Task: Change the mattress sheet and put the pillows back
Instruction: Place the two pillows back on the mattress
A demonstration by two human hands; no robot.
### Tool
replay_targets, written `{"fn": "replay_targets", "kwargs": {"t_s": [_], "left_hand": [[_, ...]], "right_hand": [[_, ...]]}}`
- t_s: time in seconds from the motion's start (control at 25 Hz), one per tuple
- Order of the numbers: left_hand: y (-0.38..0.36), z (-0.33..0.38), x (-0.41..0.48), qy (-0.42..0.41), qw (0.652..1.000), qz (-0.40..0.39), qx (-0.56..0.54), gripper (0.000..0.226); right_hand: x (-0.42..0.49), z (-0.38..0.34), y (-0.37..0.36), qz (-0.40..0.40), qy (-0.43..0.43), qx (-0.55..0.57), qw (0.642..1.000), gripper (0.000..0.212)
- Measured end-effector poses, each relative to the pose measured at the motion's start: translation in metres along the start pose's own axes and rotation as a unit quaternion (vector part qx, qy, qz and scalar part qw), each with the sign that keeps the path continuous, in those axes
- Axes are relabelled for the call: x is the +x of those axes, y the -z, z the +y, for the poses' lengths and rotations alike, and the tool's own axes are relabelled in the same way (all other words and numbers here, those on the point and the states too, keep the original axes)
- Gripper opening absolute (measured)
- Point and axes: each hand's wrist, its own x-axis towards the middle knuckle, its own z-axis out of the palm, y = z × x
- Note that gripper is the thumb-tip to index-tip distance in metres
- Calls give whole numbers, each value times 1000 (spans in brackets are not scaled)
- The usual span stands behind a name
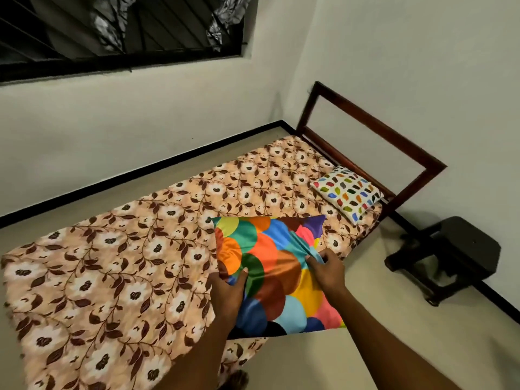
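Both hands grip a bright pillow [270,266] over the bed's near edge: left hand [229,288] curled round its side, right hand [326,270] pinching bunched cover. A spotted pillow [347,194] lies by the headboard [374,133] on the floral sheet [126,263]; a dark stool [453,254] stands beside.

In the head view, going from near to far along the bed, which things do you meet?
Left hand → colourful pillow → white pillow with coloured spots → wooden headboard.

Dark stool [450,257] by the right wall; barred window [121,29] above.
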Motion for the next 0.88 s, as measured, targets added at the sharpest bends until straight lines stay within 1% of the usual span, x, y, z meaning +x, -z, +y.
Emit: {"fn": "replay_targets", "kwargs": {"t_s": [0.12, 0.2, 0.24, 0.32, 0.44, 0.56, 0.64, 0.68, 0.76, 0.88], "left_hand": [[-59, 17, 11, 7, 1000, -11, 13, 49], [-116, 29, 20, 3, 999, -27, 20, 49], [-142, 35, 25, 2, 999, -33, 24, 50], [-196, 36, 35, 2, 999, -18, 30, 57], [-272, 45, 42, 8, 1000, -4, 13, 58], [-360, 66, 38, 25, 999, 30, 4, 58], [-409, 79, 29, 39, 998, 47, -6, 59], [-430, 89, 28, 40, 998, 55, -8, 57], [-469, 110, 34, 40, 997, 64, 5, 53], [-522, 146, 52, 34, 997, 72, 16, 50]], "right_hand": [[49, 9, 33, 18, -11, -19, 1000, 26], [98, 21, 62, 29, -26, -23, 999, 27], [120, 27, 74, 35, -32, -26, 999, 27], [163, 46, 94, 40, -45, -33, 998, 27], [234, 70, 124, 23, -45, -41, 998, 27], [316, 87, 166, -5, -39, -73, 997, 26], [362, 96, 195, -26, -8, -96, 995, 27], [383, 97, 207, -35, 8, -103, 994, 27], [430, 94, 225, -49, 11, -100, 994, 26], [500, 89, 238, -61, 30, -107, 992, 25]]}}
